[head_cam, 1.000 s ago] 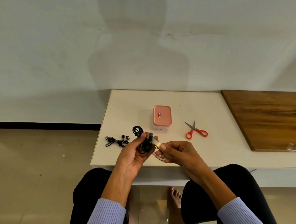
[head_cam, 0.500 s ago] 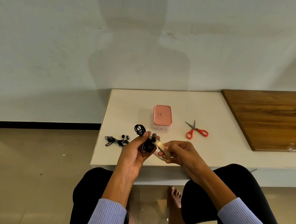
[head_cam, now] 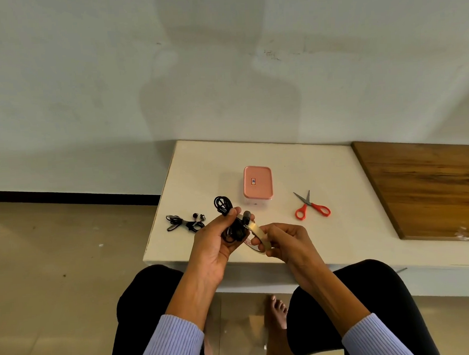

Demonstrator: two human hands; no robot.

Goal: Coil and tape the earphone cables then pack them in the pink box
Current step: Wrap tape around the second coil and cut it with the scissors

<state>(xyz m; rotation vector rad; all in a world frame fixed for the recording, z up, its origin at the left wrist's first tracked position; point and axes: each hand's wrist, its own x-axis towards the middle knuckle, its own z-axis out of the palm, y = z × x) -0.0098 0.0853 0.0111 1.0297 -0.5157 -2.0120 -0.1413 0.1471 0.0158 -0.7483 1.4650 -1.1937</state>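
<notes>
My left hand (head_cam: 218, 241) grips a coiled black earphone cable (head_cam: 235, 230) above the near edge of the white table (head_cam: 200, 168). My right hand (head_cam: 284, 240) pinches a roll of clear tape (head_cam: 259, 234), held against the coil. Another coiled black cable (head_cam: 223, 204) lies just behind my left thumb. A third black earphone set (head_cam: 185, 221), loosely bundled, lies at the table's left side. The pink box (head_cam: 257, 182) stands shut at the table's middle.
Red-handled scissors (head_cam: 310, 207) lie right of the box. A wooden board (head_cam: 426, 190) covers the table's right part. My knees sit below the table's front edge, and a white wall rises behind.
My right hand has shifted the tape roll slightly along the coil. The left hand keeps the same grip.
</notes>
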